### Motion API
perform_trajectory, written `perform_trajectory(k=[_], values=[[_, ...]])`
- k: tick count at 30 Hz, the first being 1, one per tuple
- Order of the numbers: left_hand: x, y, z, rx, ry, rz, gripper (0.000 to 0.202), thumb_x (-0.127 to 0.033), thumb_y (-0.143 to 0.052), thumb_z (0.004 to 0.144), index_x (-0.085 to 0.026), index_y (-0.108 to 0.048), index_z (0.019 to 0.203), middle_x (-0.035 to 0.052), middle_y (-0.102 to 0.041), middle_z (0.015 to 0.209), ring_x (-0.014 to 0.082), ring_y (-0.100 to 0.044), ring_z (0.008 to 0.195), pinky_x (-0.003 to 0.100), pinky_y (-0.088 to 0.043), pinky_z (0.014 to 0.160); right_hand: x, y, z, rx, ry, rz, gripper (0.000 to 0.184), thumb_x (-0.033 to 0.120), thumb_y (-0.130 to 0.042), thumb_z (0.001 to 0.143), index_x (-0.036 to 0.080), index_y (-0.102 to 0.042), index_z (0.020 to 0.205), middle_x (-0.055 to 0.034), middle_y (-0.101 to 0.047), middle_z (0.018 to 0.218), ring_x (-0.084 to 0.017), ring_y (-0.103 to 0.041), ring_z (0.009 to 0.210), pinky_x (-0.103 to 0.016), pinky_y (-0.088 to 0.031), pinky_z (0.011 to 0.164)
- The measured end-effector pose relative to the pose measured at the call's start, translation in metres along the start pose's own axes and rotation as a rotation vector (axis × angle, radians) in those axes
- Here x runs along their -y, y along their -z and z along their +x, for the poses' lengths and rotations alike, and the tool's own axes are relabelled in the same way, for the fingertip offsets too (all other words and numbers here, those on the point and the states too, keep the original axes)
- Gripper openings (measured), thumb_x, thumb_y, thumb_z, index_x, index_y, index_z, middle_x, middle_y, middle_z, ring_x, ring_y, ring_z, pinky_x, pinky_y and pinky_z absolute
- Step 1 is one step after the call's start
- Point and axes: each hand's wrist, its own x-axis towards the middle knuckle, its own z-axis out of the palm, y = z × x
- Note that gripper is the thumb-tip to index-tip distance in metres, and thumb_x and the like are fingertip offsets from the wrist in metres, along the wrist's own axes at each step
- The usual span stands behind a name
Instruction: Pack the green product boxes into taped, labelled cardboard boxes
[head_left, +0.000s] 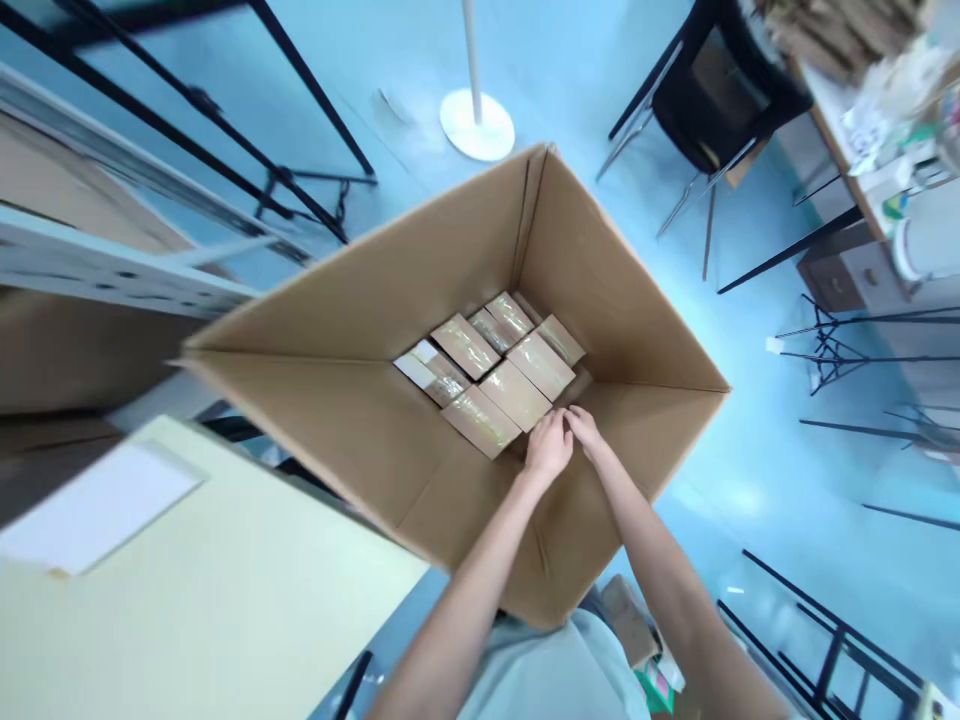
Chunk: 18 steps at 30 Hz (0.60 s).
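Observation:
A large open cardboard box (pixel 360 440) stands on the blue floor below me. Several small taped brown packages (pixel 491 375) lie side by side on its bottom. Both my arms reach down into the box. My left hand (pixel 547 447) and my right hand (pixel 586 432) meet at the near right edge of the packages, fingers curled and touching each other. What lies under the fingers is hidden.
A pale yellow table (pixel 210 600) with a white sheet (pixel 97 505) is at lower left. Shelving with black frames stands at left. A white lamp base (pixel 477 124) sits behind the box, and a black chair (pixel 712 100) and cluttered desk are at upper right.

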Motion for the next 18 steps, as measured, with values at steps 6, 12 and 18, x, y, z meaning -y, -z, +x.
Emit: perform_trajectory(k=[6,12,18], values=[[-0.046,0.039,-0.150,-0.217,-0.345,-0.302,0.053,-0.024,-0.053,0.110,-0.023,-0.059,0.163,0.0135,-0.067,0.163,0.0287,-0.064,0.152,0.050,-0.050,0.131,0.050,0.056,-0.160,-0.018,0.215,0.207,0.075,0.071,-0.082,0.087,0.021,-0.078,0.142,-0.0183,-0.075,0.154,-0.036,-0.069,0.149,-0.055,-0.052,0.131],[-0.035,0.103,-0.241,-0.420,-0.418,-0.339,0.040,-0.034,-0.054,0.114,-0.027,-0.070,0.149,0.0094,-0.077,0.148,0.0260,-0.073,0.140,0.046,-0.057,0.124,0.085,0.078,-0.297,0.136,0.480,0.164,0.080,0.084,-0.080,0.087,0.025,-0.079,0.142,-0.0179,-0.076,0.152,-0.038,-0.073,0.144,-0.061,-0.056,0.127],[0.003,0.152,-0.333,-0.797,-0.418,-0.282,0.038,-0.024,-0.056,0.107,-0.029,-0.079,0.137,0.0078,-0.082,0.137,0.0256,-0.079,0.130,0.045,-0.064,0.115,0.110,0.097,-0.373,0.316,0.749,0.019,0.069,0.079,-0.073,0.098,0.024,-0.081,0.139,-0.0180,-0.078,0.149,-0.038,-0.075,0.140,-0.058,-0.062,0.121]])
